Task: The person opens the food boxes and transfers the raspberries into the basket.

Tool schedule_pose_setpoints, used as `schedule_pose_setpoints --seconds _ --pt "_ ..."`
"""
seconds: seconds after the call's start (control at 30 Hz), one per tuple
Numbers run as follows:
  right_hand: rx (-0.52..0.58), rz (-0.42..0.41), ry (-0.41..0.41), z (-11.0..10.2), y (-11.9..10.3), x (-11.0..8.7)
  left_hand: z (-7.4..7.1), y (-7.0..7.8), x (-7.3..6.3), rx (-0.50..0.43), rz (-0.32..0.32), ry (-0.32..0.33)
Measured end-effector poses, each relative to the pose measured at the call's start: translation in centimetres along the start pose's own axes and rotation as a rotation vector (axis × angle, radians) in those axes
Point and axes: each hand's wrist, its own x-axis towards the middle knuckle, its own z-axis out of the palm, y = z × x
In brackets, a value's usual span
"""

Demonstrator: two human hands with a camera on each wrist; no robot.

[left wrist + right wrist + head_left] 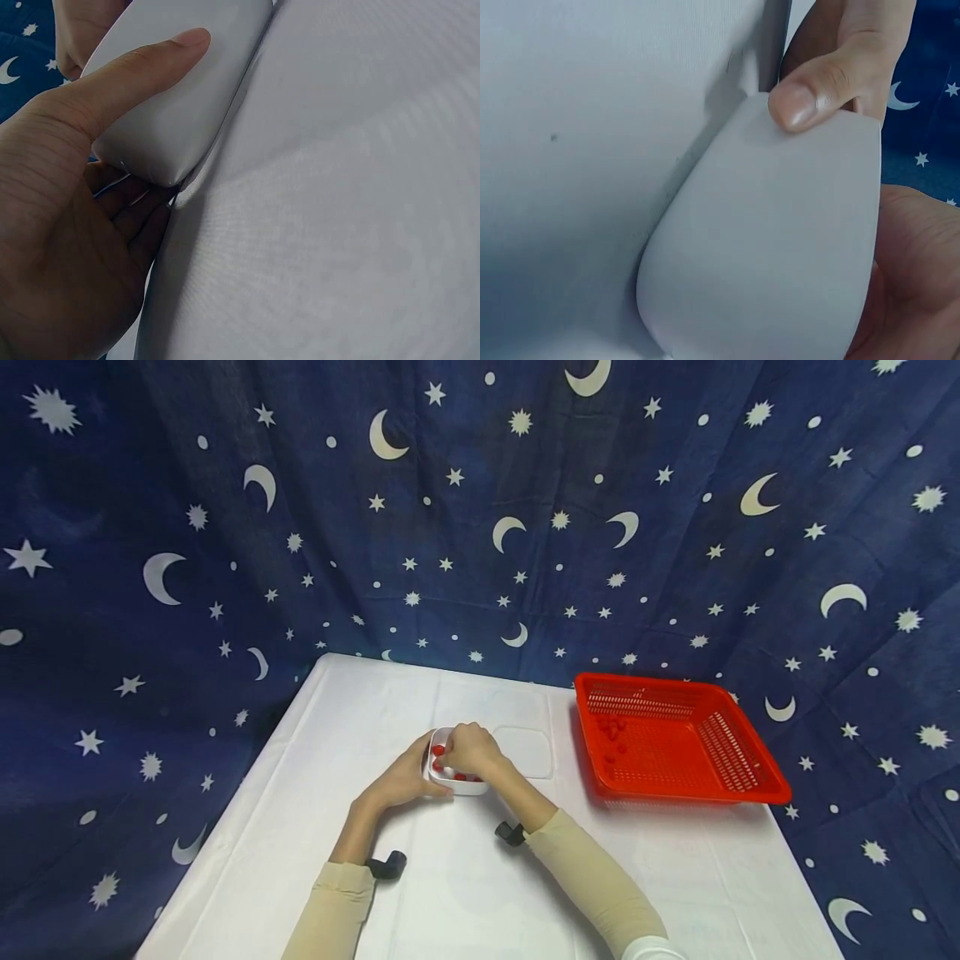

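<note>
A white open container stands on the table with several small red round pieces inside. My left hand grips it from the left. In the left wrist view the thumb of my left hand lies along the outer wall of the container, and its fingers reach around the base. My right hand dips into the container from above, its fingers bent down among the red pieces. Behind the container wall in the right wrist view, only part of my right hand shows; its fingertips are hidden.
A translucent white lid lies flat on the table, right of the container. Farther right is a red plastic basket with several small red pieces at its left side. A white cloth covers the table; a dark blue curtain hangs behind.
</note>
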Motion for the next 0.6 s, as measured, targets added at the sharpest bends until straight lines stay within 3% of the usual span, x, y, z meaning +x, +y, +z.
schedule_pose_setpoints --seconds 0.2,0.6 --pt "-0.049 -0.001 0.009 0.41 -0.36 -0.02 -0.02 0.05 -0.02 0.002 0.013 -0.005" --pt "0.027 -0.039 0.032 0.17 -0.46 -0.15 -0.3 0.39 -0.12 -0.012 0.052 -0.011"
